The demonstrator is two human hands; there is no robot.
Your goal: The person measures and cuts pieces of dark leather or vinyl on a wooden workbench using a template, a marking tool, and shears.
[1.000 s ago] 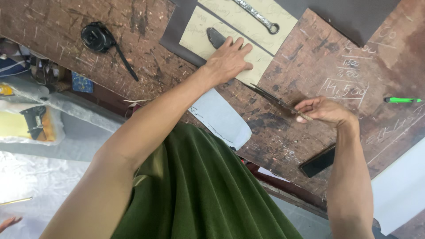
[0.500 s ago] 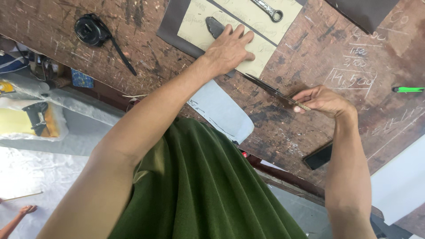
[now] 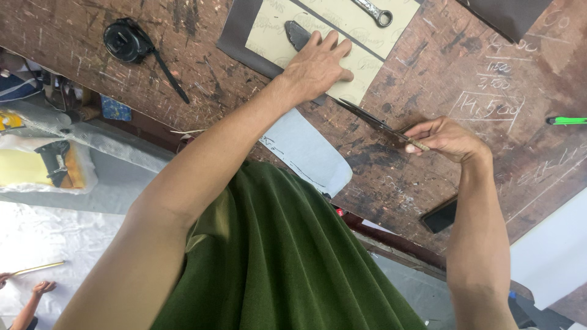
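My left hand lies flat, fingers spread, on a pale beige sheet that rests on a dark grey sheet on the worn wooden workbench. A dark shaped piece peeks out beside its fingers. My right hand pinches the handle of a long thin dark blade whose tip lies at the near edge of the beige sheet, by my left hand.
A black tape measure with a trailing strap lies at the left. A spanner rests on the far beige sheet. A green marker is at the right, a dark phone near the bench edge, a grey cut piece overhanging.
My right hand has lifted its grip further up the blade's handle and the view has shifted slightly. My left hand stays pressed on the beige sheet.
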